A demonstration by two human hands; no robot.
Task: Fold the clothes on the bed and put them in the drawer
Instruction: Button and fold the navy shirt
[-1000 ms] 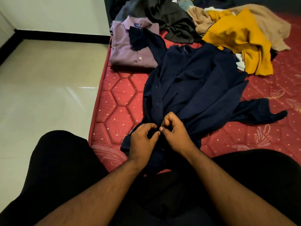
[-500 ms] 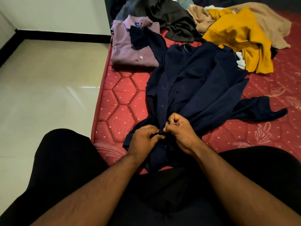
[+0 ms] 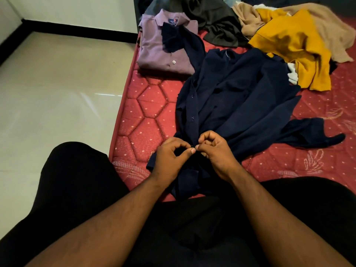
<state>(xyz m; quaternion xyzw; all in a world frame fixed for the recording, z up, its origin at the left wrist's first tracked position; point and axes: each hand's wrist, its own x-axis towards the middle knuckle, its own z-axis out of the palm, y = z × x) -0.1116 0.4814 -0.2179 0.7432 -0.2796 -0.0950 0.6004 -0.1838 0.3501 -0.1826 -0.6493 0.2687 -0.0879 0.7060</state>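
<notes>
A navy blue shirt (image 3: 237, 105) is spread front-up on the red quilted mattress (image 3: 142, 116), its collar at the far end and its hem drawn toward the person. The shirt's front placket is pinched near its lower end by both hands, which meet thumb to thumb over the fabric. The left hand (image 3: 169, 158) is curled, with thumb and forefinger closed on the placket edge, and the right hand (image 3: 217, 153) is likewise curled, its fingertips pinching the opposite edge just beside the left thumb. Two small buttons are seen on the placket beyond the hands. One navy sleeve is stretched out to the right of the right hand, flat on the mattress; the other sleeve is laid up beyond the left hand, across a folded mauve shirt (image 3: 163, 49). That mauve shirt is placed well beyond the left hand, near the mattress edge. Farther off, beyond the right hand, a yellow garment (image 3: 294, 45) is heaped beside a beige garment (image 3: 327, 27), with a dark grey garment (image 3: 215, 18) crumpled between them and the mauve shirt. A pale tiled floor (image 3: 57, 93) is seen to the left of the left hand. Black trousers (image 3: 77, 189) are worn by the person, below both forearms.
</notes>
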